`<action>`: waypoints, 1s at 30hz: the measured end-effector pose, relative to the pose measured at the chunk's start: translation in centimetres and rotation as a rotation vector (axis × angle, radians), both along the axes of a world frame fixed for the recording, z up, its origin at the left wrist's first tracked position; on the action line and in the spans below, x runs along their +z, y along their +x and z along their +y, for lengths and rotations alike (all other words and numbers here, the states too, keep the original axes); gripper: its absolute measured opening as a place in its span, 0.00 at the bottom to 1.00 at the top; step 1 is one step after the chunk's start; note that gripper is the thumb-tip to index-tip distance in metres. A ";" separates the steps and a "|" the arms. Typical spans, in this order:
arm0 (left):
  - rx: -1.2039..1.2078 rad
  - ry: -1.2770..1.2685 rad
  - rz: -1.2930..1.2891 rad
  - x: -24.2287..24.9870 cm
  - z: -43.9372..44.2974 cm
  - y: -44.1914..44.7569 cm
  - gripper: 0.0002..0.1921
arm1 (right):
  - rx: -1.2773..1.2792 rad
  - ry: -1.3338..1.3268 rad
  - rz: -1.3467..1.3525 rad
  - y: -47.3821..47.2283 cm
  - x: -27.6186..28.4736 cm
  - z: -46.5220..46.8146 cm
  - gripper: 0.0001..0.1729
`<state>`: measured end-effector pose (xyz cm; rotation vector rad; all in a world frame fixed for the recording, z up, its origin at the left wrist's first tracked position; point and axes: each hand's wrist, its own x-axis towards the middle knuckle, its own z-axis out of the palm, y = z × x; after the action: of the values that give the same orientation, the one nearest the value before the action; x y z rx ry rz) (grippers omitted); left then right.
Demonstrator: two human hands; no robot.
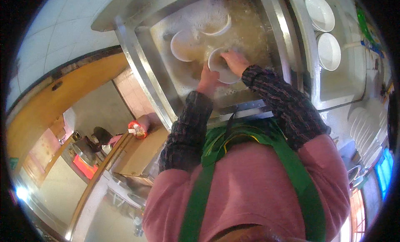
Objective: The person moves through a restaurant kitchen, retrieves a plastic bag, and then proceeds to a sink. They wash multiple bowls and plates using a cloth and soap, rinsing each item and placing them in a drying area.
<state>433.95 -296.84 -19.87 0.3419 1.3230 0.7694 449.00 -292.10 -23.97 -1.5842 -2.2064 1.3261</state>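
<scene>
A white bowl (225, 74) sits partly under the cloudy, sudsy water of a stainless steel sink (149, 76). My left hand (210, 79) grips its left rim, thumb upward. At the bowl's upper right, my right hand (235, 61) reaches over the rim with its fingers inside. Whether those fingers hold a cloth cannot be seen. Beyond my hands, a second white bowl (184, 46) lies in the water to the left. The pale rim of another dish (222, 28) shows above it, mostly covered by foam.
Right of the sink, white bowls (328, 51) (319, 12) stand at the edge of a white basin (342, 82). Several white plates (364, 132) lean in a row farther right. At lower left are a cardboard box (142, 154) and a red-ended package (137, 129).
</scene>
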 end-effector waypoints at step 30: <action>-0.578 0.396 0.746 -3.2 -1.7 0.8 0.12 | -0.663 -0.347 0.340 6.7 -2.7 0.4 0.27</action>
<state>434.76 -298.53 -23.11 1.3634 1.6268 0.4022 455.74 -291.70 -26.68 -1.7960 -1.1448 1.6298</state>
